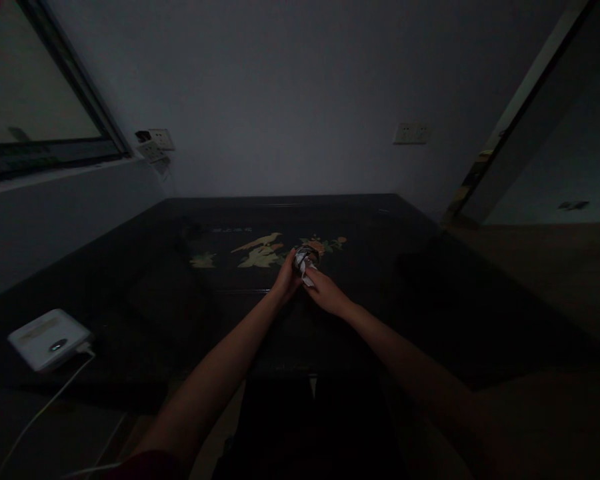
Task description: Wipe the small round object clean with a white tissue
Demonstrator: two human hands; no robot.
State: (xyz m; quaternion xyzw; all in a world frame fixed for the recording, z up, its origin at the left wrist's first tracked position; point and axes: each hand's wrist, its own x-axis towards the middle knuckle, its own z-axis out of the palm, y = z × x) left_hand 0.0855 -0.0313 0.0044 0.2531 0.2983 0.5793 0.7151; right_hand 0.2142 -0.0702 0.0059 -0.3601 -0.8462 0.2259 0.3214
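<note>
My left hand (286, 283) is closed around the left side of a small, shiny, rounded object (307, 251) with dark and bright patches. Dim light hides what kind of object it is. My right hand (326, 292) pinches a crumpled white piece of tissue or cloth (308, 277) against the near side of that object. Both hands meet above the middle of a dark, glossy table (240, 320). Behind them, a bird-and-flower picture (260, 252) decorates the tabletop.
A white box-like device (50, 339) with a small lit display and a plugged-in white cable (47, 407) sits at the table's left. Wall sockets (411, 133) are on the wall behind. There is a window (35, 87) at the left and a doorway (520, 113) at the right.
</note>
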